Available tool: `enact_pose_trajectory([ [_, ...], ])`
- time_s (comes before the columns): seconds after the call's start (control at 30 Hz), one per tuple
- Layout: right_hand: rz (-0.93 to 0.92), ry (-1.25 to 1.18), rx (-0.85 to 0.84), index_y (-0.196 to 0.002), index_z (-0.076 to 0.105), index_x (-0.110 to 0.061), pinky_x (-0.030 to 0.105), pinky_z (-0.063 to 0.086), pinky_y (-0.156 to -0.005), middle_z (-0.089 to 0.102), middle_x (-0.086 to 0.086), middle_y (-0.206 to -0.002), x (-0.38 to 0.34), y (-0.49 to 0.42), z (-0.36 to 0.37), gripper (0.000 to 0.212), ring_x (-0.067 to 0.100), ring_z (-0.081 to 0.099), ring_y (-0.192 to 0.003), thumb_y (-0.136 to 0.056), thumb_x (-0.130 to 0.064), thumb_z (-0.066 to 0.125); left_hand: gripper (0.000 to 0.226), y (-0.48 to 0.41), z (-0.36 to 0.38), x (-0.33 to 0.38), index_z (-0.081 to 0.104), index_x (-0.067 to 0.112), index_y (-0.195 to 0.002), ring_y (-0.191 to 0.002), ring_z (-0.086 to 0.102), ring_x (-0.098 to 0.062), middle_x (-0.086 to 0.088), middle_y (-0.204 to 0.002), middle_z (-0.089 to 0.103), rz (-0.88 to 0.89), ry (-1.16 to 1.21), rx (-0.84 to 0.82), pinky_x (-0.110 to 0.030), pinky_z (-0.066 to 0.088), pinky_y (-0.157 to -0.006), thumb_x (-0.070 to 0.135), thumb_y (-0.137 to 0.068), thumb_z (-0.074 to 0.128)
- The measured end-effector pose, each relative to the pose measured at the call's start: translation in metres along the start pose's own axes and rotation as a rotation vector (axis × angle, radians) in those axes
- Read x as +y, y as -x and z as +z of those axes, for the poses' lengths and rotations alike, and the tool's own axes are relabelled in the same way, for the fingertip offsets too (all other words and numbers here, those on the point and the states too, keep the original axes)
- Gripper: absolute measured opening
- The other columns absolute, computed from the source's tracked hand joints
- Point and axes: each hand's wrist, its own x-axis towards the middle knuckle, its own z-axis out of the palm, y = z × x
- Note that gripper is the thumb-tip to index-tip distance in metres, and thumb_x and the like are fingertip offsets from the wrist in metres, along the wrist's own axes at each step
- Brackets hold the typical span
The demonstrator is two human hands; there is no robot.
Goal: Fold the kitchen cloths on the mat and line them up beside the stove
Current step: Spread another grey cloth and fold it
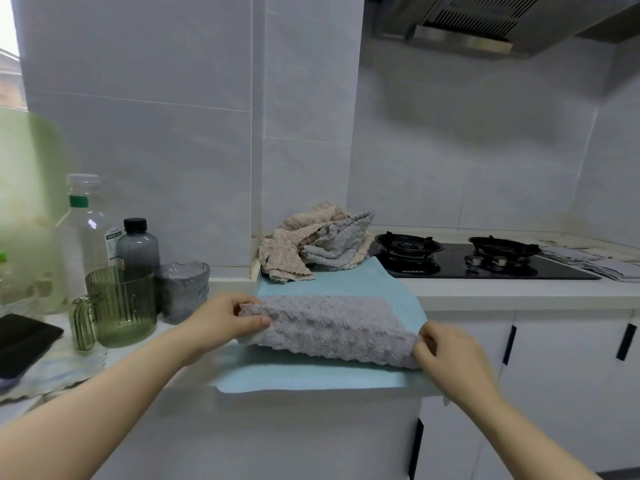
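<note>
Fingers (256, 320) of the left hand (221, 323) are pinched on the left end of the grey cloth (329, 327), with the thumb on top. The right end of the same cloth is grasped by the right hand (450, 358), its fingers curled round the near right corner. The grey cloth is stretched between the two hands across the middle of the light-blue mat (311, 377). Its far part is laid flat on the mat, and its near edge is raised off the mat and curled over.

The mat is spread on the white bench (519, 294), with its near edge at the bench front. A crumpled pile of cloths (304, 244), beige and grey, is placed at the far edge of the mat, partly on it and against the tiled wall. The black stove (485, 266) is set into the bench just beside the far right corner of the mat. Flat grey folded cloths (588, 261) are located well to the right of the mat, past the stove.

To the left of the mat, a grey glass (181, 291) is positioned nearest, followed by a green ribbed pitcher (121, 306). Behind these, a dark bottle (138, 245) and a clear bottle (83, 230) are stood upright. A flat black object (24, 341) is seen farther left; what it is cannot be told.
</note>
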Motion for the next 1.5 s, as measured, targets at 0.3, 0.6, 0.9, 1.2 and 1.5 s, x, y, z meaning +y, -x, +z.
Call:
enact_pose_trajectory([
  [0.3,0.218,-0.519,0.093,-0.088,0.056,-0.014,0.03,0.035,-0.065,0.056,-0.009,-0.077,-0.014,-0.074,0.027,0.013,0.018,0.051,-0.08,-0.094,-0.025,0.051,0.008,-0.077,0.018,-0.024,0.066,0.009,-0.09,-0.071,0.06,-0.021,-0.007,-0.08,0.066,-0.239,0.315,0.321,-0.031,0.05,-0.066,0.015,-0.085,0.066],
  [0.6,0.394,-0.344,0.004,-0.081,0.054,-0.019,0.04,0.045,-0.086,0.059,0.002,-0.085,-0.021,-0.16,0.104,0.01,0.028,0.055,-0.09,-0.09,-0.022,0.05,0.016,-0.138,0.046,-0.033,0.055,0.013,-0.087,-0.086,0.057,-0.031,-0.007,-0.092,0.061,0.009,-0.655,0.485,-0.029,0.035,-0.059,0.019,-0.092,0.041],
  [0.9,0.324,-0.004,-0.232,-0.108,0.051,-0.021,0.034,0.033,-0.08,0.055,0.006,-0.117,-0.015,-0.167,0.128,0.023,0.029,0.044,-0.11,-0.088,-0.029,0.045,0.03,-0.17,0.055,-0.056,0.041,0.014,-0.119,-0.1,0.056,-0.027,-0.008,-0.111,0.06,0.035,-1.001,0.136,-0.03,0.038,-0.067,0.028,-0.093,0.038],
  [1.2,0.301,-0.05,-0.2,-0.093,0.054,-0.02,0.034,0.044,-0.079,0.062,0.007,-0.105,-0.013,-0.164,0.123,0.012,0.03,0.054,-0.099,-0.085,-0.017,0.047,0.018,-0.164,0.045,-0.047,0.056,0.018,-0.101,-0.092,0.052,-0.023,-0.004,-0.098,0.055,0.095,-0.793,0.21,-0.029,0.037,-0.065,0.024,-0.089,0.044],
  [1.5,0.356,-0.022,-0.135,-0.115,0.055,-0.024,0.036,0.041,-0.089,0.057,0.007,-0.122,-0.013,-0.193,0.132,0.033,0.031,0.05,-0.11,-0.087,-0.011,0.043,0.014,-0.175,0.051,-0.057,0.054,0.023,-0.094,-0.093,0.047,-0.016,0.002,-0.098,0.042,0.147,-0.391,0.262,-0.023,0.026,-0.065,0.011,-0.089,0.05],
])
